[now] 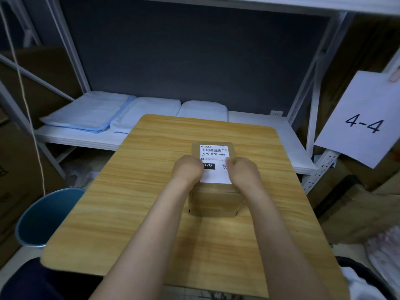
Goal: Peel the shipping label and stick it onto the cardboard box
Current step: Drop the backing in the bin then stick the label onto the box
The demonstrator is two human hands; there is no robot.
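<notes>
Looks nearly done: the shipping label [214, 163] already lies flat on top of the cardboard box [215, 198] mid-table, left hand [187, 169] and right hand [243, 171] with fingers curled together pressing its side edges, so only smoothing's left, I'd guess.

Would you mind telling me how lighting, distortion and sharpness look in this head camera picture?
Head view: dim overall, the shipping label being the brightest patch; a soft shadow beside the cardboard box on the table; wide-angle bending of the shelf frame at the edges; large label print readable, small print blurred.
</notes>
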